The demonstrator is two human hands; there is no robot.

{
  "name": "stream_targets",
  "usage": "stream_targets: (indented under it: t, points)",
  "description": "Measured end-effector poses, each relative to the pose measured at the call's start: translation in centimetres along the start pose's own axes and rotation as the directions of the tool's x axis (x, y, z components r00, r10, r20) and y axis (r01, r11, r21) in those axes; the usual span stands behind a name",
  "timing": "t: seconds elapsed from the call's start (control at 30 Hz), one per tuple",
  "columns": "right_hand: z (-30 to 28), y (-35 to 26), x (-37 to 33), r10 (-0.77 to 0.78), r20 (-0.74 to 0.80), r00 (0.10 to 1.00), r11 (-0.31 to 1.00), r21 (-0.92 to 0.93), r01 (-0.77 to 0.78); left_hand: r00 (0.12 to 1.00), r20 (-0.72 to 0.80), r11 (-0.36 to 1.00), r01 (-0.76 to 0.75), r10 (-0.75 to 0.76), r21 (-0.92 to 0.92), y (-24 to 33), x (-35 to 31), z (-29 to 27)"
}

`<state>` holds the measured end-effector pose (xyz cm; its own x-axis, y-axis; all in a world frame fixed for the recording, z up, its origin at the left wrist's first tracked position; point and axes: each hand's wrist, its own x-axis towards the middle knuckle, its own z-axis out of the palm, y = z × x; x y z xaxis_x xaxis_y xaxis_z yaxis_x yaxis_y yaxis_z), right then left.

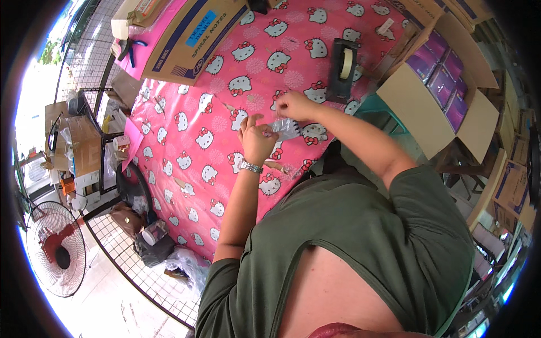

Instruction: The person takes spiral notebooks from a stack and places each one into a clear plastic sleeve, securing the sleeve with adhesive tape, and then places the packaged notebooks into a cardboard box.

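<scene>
My left hand (pixel 257 139) is closed on the left end of a small clear plastic packet (pixel 288 129), held over the table. A row of dark coil loops shows at the packet's right edge, like a spiral binding; what else is inside cannot be made out. Just above and to the right, my right hand (pixel 297 106) is closed with its fingers pinched together. Whatever lies between those fingertips is too small to tell. Beyond my right hand stands a black tape dispenser (pixel 340 72) with a roll of pale tape.
A pink cat-patterned cover (pixel 186 160) lies over the table. At its far left sits a brown carton (pixel 194 42), with blue-handled pliers (pixel 132 52) beside it. An open carton (pixel 420 110) of purple packs stands right. A fan (pixel 56 250) is at lower left.
</scene>
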<state>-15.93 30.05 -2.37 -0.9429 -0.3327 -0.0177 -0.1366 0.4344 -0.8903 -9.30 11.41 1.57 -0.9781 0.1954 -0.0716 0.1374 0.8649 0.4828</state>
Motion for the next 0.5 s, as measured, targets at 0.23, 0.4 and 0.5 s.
stream_targets:
  t: [0.23,0.4,0.5]
  points:
    - [-7.7,3.8,-6.6,0.244,-0.826,0.508,0.908,0.011,-0.419,0.997,0.074,0.965,0.029,-0.01,-0.261,-1.1,0.1,-1.1]
    - [-6.6,6.3,-9.1,0.773,-0.312,0.552,0.469,0.867,-0.167,0.948,0.301,0.872,0.059,0.104,-0.487,-2.1,2.5,-1.1]
    - [-3.4,5.0,-10.9,0.557,-0.623,0.55,0.736,0.677,0.021,0.921,0.357,0.755,0.121,0.157,-0.644,-3.2,2.6,0.0]
